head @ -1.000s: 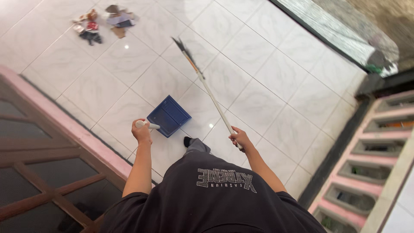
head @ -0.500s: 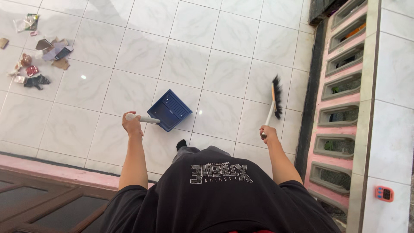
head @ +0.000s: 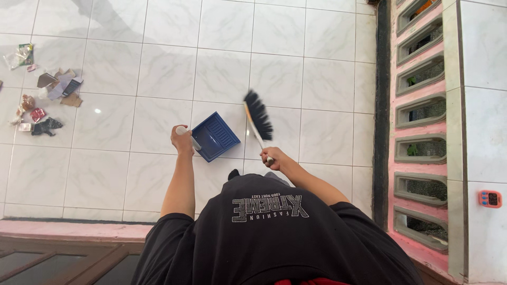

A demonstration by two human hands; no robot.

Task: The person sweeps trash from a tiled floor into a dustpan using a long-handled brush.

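The white tiled floor (head: pixel 296 58) fills most of the frame, and a litter pile (head: pixel 45 100) of wrappers and scraps lies unswept at the far left, well apart from the tools, so the sweeping looks barely begun. Near centre, the blue dustpan (head: pixel 214 136) hangs from the left hand (head: pixel 182 140), fist closed around its pale handle. Just right, the right hand (head: pixel 272 157) is wrapped around the broom (head: pixel 257 117), bristles raised off the floor.

Both arms reach forward, bare; left hand (head: pixel 182 140) fisted, forearm straight; right hand (head: pixel 273 157) fisted, elbow bent out right
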